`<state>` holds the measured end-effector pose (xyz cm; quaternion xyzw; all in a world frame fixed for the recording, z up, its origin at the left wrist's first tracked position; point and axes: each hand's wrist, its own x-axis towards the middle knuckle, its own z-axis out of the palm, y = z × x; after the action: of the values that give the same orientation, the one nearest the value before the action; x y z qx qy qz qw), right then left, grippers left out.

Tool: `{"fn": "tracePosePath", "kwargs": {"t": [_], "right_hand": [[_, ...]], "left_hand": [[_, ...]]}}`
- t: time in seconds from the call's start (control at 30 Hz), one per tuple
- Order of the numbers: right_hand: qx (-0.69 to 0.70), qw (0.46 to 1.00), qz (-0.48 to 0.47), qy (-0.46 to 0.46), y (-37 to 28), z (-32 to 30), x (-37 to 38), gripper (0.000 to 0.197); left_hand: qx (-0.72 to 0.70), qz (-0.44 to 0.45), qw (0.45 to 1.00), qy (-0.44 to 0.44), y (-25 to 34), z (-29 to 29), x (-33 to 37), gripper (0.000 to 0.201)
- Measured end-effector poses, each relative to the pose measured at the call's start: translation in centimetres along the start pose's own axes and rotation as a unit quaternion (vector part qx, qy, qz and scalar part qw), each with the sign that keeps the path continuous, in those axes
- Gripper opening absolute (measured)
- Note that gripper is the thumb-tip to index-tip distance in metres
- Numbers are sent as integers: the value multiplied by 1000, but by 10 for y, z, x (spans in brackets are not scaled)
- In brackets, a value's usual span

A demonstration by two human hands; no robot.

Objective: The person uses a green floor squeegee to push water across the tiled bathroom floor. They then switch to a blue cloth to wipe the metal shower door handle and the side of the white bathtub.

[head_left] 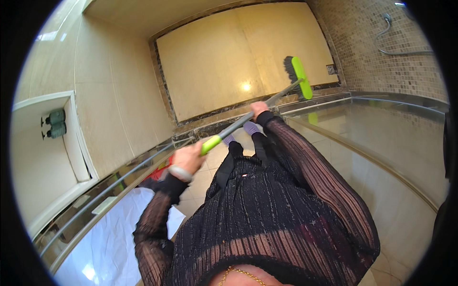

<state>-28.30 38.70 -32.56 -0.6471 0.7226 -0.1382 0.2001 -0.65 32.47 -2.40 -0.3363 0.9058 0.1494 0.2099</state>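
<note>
The person holds the broom (237, 123) with both hands: the left hand (188, 159) is closed around the light green grip at the upper end of the handle, and the right hand (259, 110) is wrapped around the grey shaft, farther toward the head. The green broom head (301, 78), with its dark bristles, is at the right part of the tan shower floor (214, 57), near the dark stone sill (205, 117); if the bristles press on the floor, I cannot tell. In my judgement, the head could catch on this sill if it is pulled straight back without lifting, or it could knock the glass panel (391, 138) if it swings too much to the right. The shaft could also turn when the right hand holds it loosely, and then the bristles would meet the floor badly. The purple shoes (251, 127) are just beside the sill, so a step forward without looking could cause a stumble; the floor shines, and if it is wet, which I cannot confirm, a foot might slip there
</note>
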Motion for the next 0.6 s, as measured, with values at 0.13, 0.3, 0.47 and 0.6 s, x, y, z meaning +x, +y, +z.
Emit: {"fn": "tracePosePath", "kwargs": {"t": [0.13,0.3,0.47,0.6], "right_hand": [[-140,968,203,42,66,-36,-23,10],[-181,948,260,-30,60,-43,-28,17],[-87,934,77,-338,-78,-34,15,31],[-12,942,-103,-320,-198,-29,9,16]], "left_hand": [[-59,57,994,68,79,40,88,25],[-53,64,995,62,84,53,94,31],[0,4,999,35,-11,44,-17,37],[31,-66,997,13,-51,-1,-115,37]]}}
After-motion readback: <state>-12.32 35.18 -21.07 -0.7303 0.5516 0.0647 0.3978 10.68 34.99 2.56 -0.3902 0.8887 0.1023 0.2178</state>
